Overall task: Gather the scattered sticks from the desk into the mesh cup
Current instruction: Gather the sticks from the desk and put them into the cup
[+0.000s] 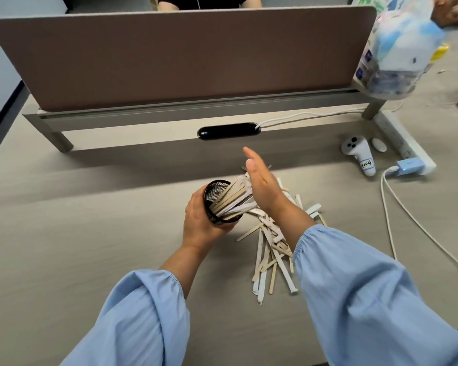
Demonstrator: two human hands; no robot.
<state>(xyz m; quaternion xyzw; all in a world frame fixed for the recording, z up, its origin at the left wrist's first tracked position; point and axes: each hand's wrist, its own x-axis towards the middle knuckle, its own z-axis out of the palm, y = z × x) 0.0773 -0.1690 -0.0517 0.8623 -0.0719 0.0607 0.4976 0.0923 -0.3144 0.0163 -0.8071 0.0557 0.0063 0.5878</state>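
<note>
My left hand (201,220) is wrapped around the black wire-mesh cup (224,200), tipped toward the right with a bunch of flat wooden sticks (233,199) poking out the mouth. My right hand (262,184) is flat and spread, holding nothing, pressed against those stick ends. The loose pile of pale sticks (271,249) sits on the grey desk (90,220) just right of the cup.

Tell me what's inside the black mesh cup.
The black mesh cup, tilted in the left hand, holds a bundle of flat wooden sticks. The open right hand covers their tips.
</note>
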